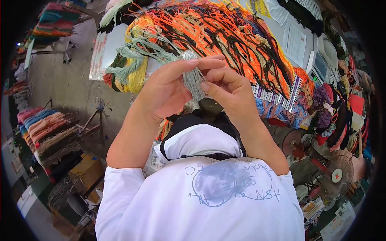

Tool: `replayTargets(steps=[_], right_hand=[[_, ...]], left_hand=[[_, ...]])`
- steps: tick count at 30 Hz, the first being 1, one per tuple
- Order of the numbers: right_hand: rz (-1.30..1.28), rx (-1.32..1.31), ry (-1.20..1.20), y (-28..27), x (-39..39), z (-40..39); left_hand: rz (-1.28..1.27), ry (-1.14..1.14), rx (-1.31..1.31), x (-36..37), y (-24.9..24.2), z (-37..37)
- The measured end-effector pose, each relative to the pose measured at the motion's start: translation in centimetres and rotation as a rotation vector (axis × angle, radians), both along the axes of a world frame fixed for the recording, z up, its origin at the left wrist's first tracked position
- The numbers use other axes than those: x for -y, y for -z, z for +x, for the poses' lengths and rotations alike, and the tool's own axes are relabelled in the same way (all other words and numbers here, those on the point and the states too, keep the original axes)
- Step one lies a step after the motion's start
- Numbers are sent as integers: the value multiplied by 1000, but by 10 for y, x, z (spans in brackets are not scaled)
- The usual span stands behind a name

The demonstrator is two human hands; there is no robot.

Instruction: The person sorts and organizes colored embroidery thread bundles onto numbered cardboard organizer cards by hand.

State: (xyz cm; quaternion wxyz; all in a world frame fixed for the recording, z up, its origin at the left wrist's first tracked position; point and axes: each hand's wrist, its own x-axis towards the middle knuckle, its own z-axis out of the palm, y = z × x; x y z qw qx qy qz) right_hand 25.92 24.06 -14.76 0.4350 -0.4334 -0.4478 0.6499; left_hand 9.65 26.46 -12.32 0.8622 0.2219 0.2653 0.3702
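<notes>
A small bundle of pale grey-green yarn hangs between my two hands, its looped top near the fingertips of my left hand. The fingers of that hand are wrapped round the bundle's upper part. On the right side of the bundle, my right hand pinches strands at its edge between thumb and forefinger. More pale green yarn lies loose on the table beyond my left hand. Behind both hands spreads a large heap of orange, black and beige yarn.
White punched cards lie at the heap's lower right edge. A scale and a printed sheet sit farther right. Yarn stacks stand at left. At the lower right are a fan and part of another person.
</notes>
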Motion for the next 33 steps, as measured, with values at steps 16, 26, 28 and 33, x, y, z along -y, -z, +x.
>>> replayTargets(steps=[16, 26, 28, 33], right_hand=[[-119, -196, 25, -19, 10, 10], [19, -117, 35, -22, 11, 18], [-43, -196, 153, -25, 11, 18], [-84, -145, 26, -22, 11, 21]], left_hand=[[249, -87, -305, 6, -15, 0], [291, -95, -365, 8, -15, 1], [376, -102, -388, 7, -11, 0], [357, -125, -384, 8, -17, 8]])
